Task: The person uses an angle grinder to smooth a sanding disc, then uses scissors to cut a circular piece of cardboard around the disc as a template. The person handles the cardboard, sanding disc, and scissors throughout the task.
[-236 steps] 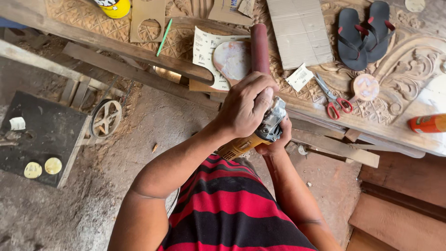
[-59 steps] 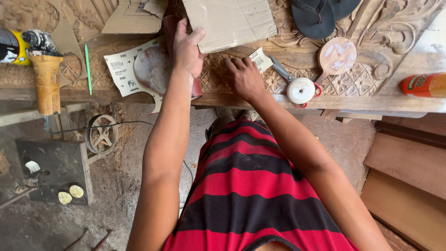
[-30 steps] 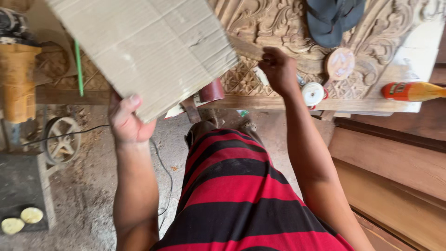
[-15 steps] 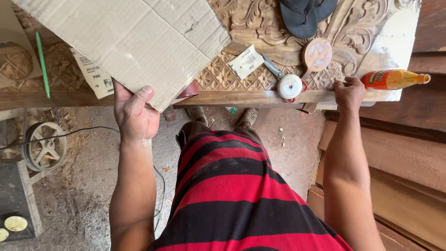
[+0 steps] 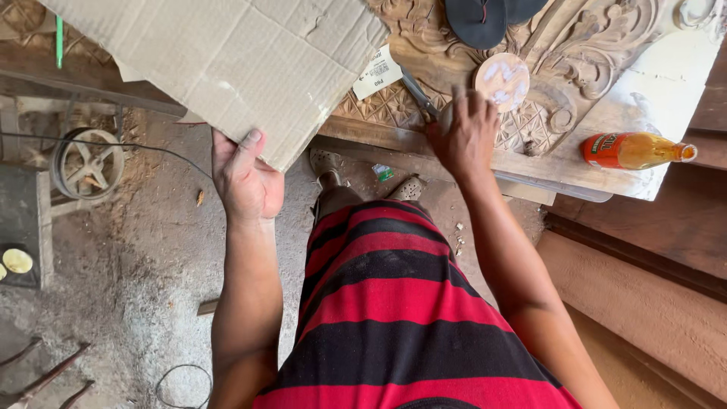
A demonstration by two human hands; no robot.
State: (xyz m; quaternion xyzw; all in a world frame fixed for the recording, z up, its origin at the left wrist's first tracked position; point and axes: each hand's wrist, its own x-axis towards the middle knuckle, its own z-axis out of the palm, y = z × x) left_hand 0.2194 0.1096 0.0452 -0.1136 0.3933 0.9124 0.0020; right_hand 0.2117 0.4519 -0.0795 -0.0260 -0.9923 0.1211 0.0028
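Holding cardboard sheet by near corner, left hand pinched shut, thumb on top, sheet fanning up and away over carved wood panel. Looks light, semi-stiff, creased; likely flops far from grip, better held mid-edge. Right hand closing over scissors on panel; grasp unclear.

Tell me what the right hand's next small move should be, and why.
Probably close the right hand on the scissors and lift them: its fingers already rest over their handle end on the carved panel, while the left hand holds the cardboard sheet up.
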